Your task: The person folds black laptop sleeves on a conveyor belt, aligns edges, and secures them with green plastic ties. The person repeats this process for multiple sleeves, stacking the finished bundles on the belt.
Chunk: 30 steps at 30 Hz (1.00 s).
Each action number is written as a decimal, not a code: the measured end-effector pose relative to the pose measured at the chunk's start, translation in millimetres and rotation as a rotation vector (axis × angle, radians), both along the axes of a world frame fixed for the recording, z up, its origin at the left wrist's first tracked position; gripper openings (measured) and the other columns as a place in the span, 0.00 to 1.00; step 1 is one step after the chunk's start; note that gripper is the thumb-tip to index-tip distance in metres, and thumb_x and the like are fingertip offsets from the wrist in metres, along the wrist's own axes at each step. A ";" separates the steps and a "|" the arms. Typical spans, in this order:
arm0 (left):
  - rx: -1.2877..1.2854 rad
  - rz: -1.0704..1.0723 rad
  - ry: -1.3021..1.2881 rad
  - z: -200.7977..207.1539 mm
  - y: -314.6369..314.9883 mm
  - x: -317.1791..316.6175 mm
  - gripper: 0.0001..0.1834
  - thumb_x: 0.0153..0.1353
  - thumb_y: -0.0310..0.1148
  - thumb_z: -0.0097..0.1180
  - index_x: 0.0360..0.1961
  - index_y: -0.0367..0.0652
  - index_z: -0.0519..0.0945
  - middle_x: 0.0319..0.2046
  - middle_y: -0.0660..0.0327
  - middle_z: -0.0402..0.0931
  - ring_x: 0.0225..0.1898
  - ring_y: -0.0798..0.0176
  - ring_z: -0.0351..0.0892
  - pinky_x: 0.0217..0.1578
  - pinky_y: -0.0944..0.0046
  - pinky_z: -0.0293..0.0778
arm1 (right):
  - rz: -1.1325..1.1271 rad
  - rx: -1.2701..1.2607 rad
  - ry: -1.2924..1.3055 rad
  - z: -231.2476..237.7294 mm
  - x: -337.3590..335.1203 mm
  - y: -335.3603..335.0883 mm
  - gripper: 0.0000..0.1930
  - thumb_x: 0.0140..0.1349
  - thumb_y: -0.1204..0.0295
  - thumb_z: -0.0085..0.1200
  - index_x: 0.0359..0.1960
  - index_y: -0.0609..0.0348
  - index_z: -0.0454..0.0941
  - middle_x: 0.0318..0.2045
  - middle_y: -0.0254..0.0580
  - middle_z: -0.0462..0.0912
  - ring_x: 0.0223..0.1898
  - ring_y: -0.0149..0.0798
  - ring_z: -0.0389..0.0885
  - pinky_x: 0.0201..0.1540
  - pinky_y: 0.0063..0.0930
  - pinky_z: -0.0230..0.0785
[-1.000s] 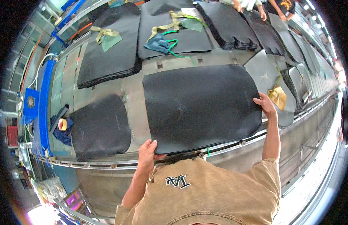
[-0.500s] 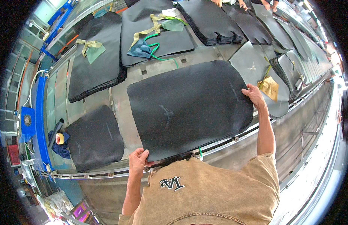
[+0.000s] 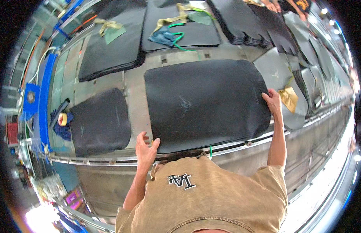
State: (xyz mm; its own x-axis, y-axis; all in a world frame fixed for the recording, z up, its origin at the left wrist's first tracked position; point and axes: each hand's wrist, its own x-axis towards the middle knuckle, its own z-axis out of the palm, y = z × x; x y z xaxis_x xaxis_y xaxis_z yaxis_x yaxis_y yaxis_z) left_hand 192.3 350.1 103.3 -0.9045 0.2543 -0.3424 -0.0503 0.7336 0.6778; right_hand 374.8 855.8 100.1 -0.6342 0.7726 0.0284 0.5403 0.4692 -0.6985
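A large black sheet with rounded right corners lies before me at the near edge of the metal table, apparently on top of others. It carries a pale curved mark left of its middle. My right hand grips its right edge, thumb on top and fingers at the rim. Beside its near left corner is my left hand, fingers spread, thumb close to the corner; whether it touches is unclear. A smaller black sheet with faint marks lies to the left.
Stacks of black sheets stand along the far side, topped by a blue cloth with green cord and tan strips. A roll of tape sits far left. At right, a yellow piece rests on grey sheets. Another person's hands show at top right.
My left hand has loosened from the sheet's near left corner, its fingers now spread. The right hand still holds the right edge. The whole view has shifted and turned slightly.
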 end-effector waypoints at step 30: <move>0.028 0.043 0.422 -39.0 -110.8 -38.8 0.21 0.51 0.28 0.61 0.47 0.36 0.73 0.44 0.48 0.75 0.49 0.46 0.73 0.49 0.53 0.68 | 0.388 -0.897 0.379 88.1 -226.5 -329.3 0.14 0.60 0.72 0.54 0.45 0.67 0.74 0.35 0.48 0.81 0.36 0.40 0.82 0.40 0.31 0.76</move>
